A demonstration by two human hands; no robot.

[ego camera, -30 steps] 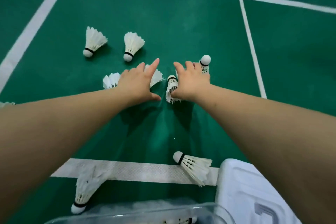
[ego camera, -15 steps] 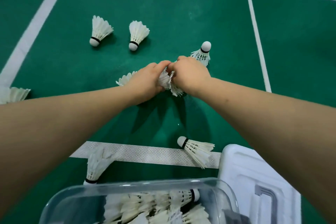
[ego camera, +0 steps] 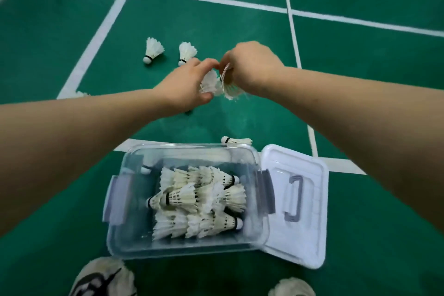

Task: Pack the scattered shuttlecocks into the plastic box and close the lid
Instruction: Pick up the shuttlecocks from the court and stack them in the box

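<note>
From our head view, our left hand (ego camera: 189, 86) and right hand (ego camera: 249, 67) each close on white feathered shuttlecocks (ego camera: 219, 83), held above the green court floor (ego camera: 216, 19), feather skirts pointing toward us. We judge gathering underway; next, carry them to the clear plastic box (ego camera: 134, 243), where packed rows lie sideways. White lid (ego camera: 307, 235) open beside it.
</note>
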